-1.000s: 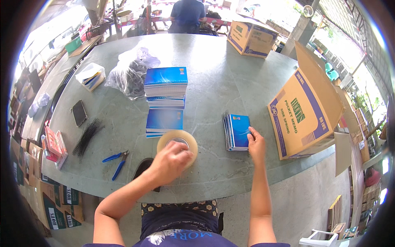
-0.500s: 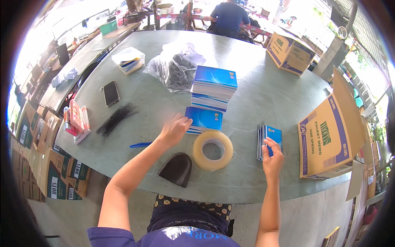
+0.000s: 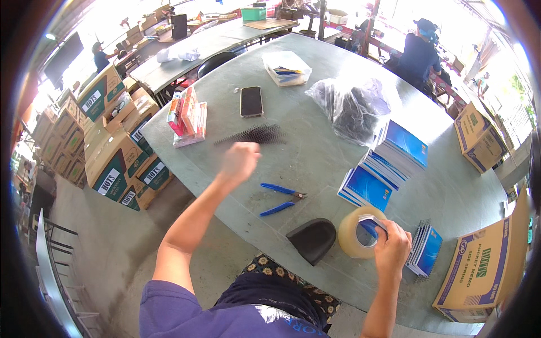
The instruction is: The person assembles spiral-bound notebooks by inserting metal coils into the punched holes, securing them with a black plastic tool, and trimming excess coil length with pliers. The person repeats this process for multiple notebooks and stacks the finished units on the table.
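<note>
My left hand is blurred beside a bunch of black spiral binding coils; its fingers are too smeared to read. My right hand is closed on a small blue-and-white notebook, held above a roll of clear tape. Right of that hand lies a small pile of blue spiral-bound notebooks. Beyond the tape, blue-covered notebooks without visible coils form a low pile and a taller stack. Blue-handled nippers rest with handles spread, near a dark rounded object.
A cardboard box stands at the right edge, another farther back. Around the table are a plastic bag with dark contents, a clear tub, a phone and red-orange packs. Stacked cartons stand left.
The view has swung left. My left hand has left the low notebook pile for the coils. My right hand has moved from the spiral-bound pile to over the tape, now gripping a notebook.
</note>
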`<action>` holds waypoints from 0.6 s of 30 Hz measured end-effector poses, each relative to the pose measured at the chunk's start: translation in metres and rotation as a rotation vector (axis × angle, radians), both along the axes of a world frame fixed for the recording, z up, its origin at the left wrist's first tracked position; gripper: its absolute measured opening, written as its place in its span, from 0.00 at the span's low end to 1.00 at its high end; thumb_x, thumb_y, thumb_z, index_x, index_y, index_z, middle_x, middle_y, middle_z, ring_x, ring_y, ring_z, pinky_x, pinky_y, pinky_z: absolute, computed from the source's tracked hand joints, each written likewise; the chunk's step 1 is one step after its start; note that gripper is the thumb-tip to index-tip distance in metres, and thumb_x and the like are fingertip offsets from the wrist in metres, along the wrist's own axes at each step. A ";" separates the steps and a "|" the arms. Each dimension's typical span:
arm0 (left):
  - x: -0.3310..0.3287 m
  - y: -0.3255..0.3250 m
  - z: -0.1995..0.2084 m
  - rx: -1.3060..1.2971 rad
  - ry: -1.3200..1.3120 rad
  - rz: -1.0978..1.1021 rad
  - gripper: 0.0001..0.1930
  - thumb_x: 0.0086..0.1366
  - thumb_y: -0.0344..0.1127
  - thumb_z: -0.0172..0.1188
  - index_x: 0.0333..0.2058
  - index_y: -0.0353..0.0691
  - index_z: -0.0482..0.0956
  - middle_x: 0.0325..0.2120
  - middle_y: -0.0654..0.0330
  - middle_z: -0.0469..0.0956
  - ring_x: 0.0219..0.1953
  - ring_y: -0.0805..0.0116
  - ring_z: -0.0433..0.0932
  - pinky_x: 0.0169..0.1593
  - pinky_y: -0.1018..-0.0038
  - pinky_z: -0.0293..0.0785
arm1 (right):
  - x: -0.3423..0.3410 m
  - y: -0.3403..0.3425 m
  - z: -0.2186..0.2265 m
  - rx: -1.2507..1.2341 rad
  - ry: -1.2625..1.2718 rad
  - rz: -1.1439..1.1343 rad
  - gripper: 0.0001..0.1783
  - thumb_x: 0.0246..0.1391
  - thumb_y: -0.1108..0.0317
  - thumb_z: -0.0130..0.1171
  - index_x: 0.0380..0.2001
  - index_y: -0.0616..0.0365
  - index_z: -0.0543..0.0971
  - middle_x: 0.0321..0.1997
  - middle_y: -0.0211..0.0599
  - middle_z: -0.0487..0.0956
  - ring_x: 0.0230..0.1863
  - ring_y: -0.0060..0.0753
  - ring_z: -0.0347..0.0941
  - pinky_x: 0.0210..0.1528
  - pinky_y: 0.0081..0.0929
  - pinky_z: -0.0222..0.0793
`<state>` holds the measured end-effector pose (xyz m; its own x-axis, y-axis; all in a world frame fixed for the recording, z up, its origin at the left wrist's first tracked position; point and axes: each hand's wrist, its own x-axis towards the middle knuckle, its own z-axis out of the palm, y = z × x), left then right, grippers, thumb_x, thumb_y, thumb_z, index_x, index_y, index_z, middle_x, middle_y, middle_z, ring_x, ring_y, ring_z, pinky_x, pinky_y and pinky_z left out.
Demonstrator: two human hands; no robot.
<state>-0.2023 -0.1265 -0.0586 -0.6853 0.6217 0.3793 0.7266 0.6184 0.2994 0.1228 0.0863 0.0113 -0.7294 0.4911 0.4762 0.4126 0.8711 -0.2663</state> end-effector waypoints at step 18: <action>0.044 0.025 0.066 0.890 -0.427 -0.342 0.07 0.61 0.30 0.59 0.38 0.39 0.78 0.23 0.68 0.73 0.23 0.81 0.69 0.28 0.82 0.68 | -0.004 0.007 -0.017 -0.251 0.055 0.092 0.10 0.48 0.66 0.60 0.34 0.56 0.81 0.32 0.40 0.81 0.33 0.41 0.77 0.36 0.32 0.69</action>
